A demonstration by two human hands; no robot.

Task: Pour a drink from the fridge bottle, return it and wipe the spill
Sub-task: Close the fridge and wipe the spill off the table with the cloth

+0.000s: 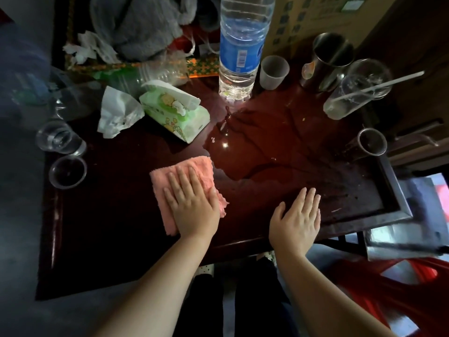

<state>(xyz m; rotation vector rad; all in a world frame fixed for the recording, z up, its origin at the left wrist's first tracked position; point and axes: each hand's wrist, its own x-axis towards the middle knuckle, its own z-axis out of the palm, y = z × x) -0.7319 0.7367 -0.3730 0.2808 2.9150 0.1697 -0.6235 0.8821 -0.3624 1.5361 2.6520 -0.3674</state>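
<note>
A pink cloth point(184, 171) lies flat on the dark red table point(116, 227), and my left hand point(192, 205) presses down on it with fingers together. A wide puddle of water point(257, 147) spreads over the table's middle, just right of the cloth. My right hand point(297, 217) rests flat on the table near the front edge, holding nothing, below the puddle. A tall clear water bottle point(243, 45) with a blue label stands upright at the back, at the puddle's far end.
A green wet-wipe pack point(175, 110) and crumpled tissue point(116, 113) lie at the left. Clear plastic cups point(60, 139) point(67, 171) stand at the left edge. Right side: a frosted cup point(274, 72), a steel mug point(328, 59), a tipped cup with a straw point(357, 91), a small cup point(371, 143).
</note>
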